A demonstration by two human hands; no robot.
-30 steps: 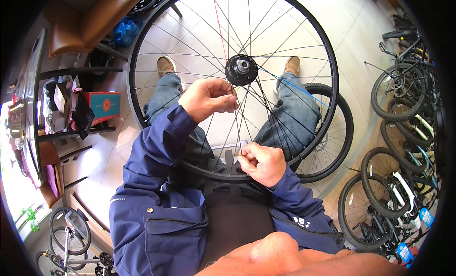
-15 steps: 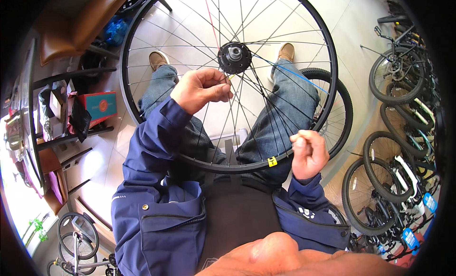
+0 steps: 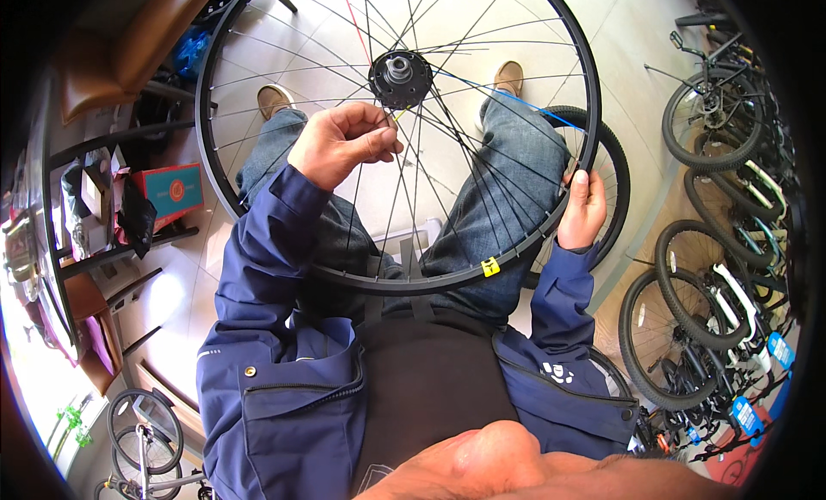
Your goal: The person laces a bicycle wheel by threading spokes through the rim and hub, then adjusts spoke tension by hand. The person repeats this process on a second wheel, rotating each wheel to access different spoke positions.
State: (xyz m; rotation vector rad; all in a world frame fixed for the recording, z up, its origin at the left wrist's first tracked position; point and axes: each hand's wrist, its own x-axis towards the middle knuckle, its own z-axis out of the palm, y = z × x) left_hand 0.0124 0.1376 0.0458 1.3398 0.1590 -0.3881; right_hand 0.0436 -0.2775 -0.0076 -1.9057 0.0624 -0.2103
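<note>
A bare bicycle wheel with a black rim (image 3: 413, 286) lies across my lap, its black hub (image 3: 401, 80) facing up. Dark spokes run from the hub, along with one red spoke (image 3: 354, 22) and one blue spoke (image 3: 516, 100). Just below the hub, my left hand (image 3: 337, 145) pinches a thin yellow spoke (image 3: 400, 114) between thumb and fingers; most of its length is hidden or too fine to follow. My right hand (image 3: 583, 209) grips the rim on its right side, thumb on top. A yellow sticker (image 3: 490, 267) sits on the near rim.
A second wheel with a knobby tyre (image 3: 615, 169) is partly under the rim at right. Several bicycles (image 3: 688, 302) line the right side. At left are a shelf with a red and teal box (image 3: 172, 193) and a brown leather seat (image 3: 103, 61). Another bicycle (image 3: 146, 453) stands at lower left.
My right hand has moved up and forward, from hovering beside the near rim to gripping its right side. The wheel has shifted slightly left and away. My left hand keeps its pinch near the hub.
</note>
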